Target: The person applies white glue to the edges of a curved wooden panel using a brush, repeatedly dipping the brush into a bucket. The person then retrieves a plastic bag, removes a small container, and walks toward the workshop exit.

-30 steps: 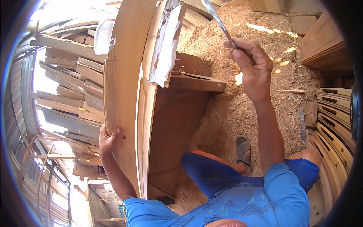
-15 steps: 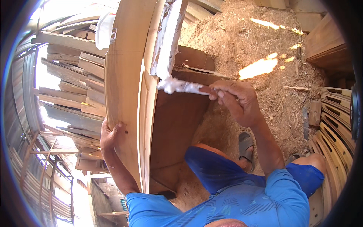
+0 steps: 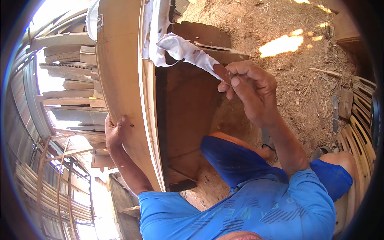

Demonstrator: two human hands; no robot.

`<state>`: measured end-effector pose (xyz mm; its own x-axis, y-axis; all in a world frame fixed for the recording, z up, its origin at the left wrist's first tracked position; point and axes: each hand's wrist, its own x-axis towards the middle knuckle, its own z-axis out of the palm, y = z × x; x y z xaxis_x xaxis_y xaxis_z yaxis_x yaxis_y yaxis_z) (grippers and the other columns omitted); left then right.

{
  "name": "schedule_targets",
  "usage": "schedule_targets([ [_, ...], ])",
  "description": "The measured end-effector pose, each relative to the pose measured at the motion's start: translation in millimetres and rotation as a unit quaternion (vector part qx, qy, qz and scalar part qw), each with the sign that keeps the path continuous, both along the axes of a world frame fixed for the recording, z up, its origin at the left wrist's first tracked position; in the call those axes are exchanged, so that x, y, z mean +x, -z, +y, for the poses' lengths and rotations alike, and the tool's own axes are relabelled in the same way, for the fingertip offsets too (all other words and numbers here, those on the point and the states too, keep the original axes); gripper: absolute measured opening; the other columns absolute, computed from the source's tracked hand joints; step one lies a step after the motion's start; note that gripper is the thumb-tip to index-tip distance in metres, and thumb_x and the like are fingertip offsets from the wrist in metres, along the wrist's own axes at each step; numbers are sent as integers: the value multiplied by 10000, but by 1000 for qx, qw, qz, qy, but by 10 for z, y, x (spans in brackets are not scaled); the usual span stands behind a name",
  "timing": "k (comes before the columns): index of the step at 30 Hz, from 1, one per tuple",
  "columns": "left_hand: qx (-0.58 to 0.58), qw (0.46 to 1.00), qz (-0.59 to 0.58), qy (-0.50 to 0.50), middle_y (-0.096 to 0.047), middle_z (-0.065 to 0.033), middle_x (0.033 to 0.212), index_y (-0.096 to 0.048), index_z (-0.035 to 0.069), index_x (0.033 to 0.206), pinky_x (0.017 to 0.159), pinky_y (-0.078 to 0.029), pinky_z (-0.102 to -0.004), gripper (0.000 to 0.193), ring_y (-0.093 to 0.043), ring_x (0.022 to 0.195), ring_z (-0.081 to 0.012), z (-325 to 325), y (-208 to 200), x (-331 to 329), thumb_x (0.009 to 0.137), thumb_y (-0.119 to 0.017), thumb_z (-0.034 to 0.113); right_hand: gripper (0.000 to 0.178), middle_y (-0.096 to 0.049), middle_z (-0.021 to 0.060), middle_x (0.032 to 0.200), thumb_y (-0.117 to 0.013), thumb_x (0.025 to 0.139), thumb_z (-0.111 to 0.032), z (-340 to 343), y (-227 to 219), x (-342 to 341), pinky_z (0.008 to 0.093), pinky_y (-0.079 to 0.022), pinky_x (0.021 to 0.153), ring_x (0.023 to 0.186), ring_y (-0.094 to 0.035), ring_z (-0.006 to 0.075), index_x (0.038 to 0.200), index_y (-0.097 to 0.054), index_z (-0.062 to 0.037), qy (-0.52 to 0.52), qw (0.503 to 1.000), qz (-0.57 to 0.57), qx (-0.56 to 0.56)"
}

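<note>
A wide wooden panel [image 3: 126, 88] stands before me, and my left hand [image 3: 115, 134] grips its left edge, thumb on the face and fingers hidden behind. My right hand [image 3: 254, 90] pinches a flat brown stick [image 3: 221, 72] between thumb and fingers. Thick white paste [image 3: 176, 46] coats the stick's far half and hangs from it in a loop. The stick's tip is at the narrow wooden edge piece [image 3: 147, 30] on the panel's right side, where more paste is smeared. Below that smear, the edge shows bare wood.
A white bucket [image 3: 93, 22] sits beyond the panel's far left. Stacked planks [image 3: 74, 94] line the left side. Sawdust and shavings [image 3: 296, 76] cover the ground, with curved wooden pieces [image 3: 358, 132] at the right. A brown board [image 3: 188, 116] lies under the panel's right side.
My right hand and the stick have moved up a little, and the stick now slants up to the left. More paste shows on it. My left hand keeps its hold while the view shifts.
</note>
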<state>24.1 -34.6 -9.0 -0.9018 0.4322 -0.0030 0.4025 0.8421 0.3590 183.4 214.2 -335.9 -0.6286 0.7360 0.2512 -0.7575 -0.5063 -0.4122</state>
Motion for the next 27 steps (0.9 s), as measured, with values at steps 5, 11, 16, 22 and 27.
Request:
schedule_targets([
  [5,-1,1000,1,8,-659,-39,847,-581,22,1077,603,-529,-283,465,-625,704,-121,101,28,40,836,-793,358,185,-685,67,829,-515,955,-25,99,33,-155,241,-495,606,673,-590,77,1091,-638,-4,66,994,-59,64],
  [11,-7,1000,9,2,-660,-44,853,-579,18,1072,598,-531,-282,459,-624,694,-120,66,42,6,839,-789,353,177,-678,85,819,-536,934,-30,-23,74,-224,253,-488,593,657,-576,83,1074,-641,-9,111,978,-45,169],
  [16,-6,999,-13,31,-656,-37,861,-584,12,1077,643,-532,-287,479,-623,744,-116,-30,-58,-48,834,-794,368,154,-678,69,828,-522,938,-33,-64,120,-113,247,-480,597,674,-575,72,1041,-634,-9,-85,989,-14,123],
  [22,9,1000,21,-17,-652,-48,916,-546,17,1163,690,-531,-299,563,-613,784,-123,-25,2,-1,818,-811,374,152,-682,65,894,-502,981,-50,-92,163,-186,230,-506,660,736,-613,77,1094,-596,-10,-123,990,28,-55],
  [27,15,999,26,-32,-652,-65,973,-514,31,1219,699,-535,-299,606,-620,831,-135,-208,-89,-72,809,-822,355,143,-692,88,925,-537,975,-26,-176,-400,109,253,-543,734,823,-668,111,1105,-585,8,-189,965,22,-180],
])
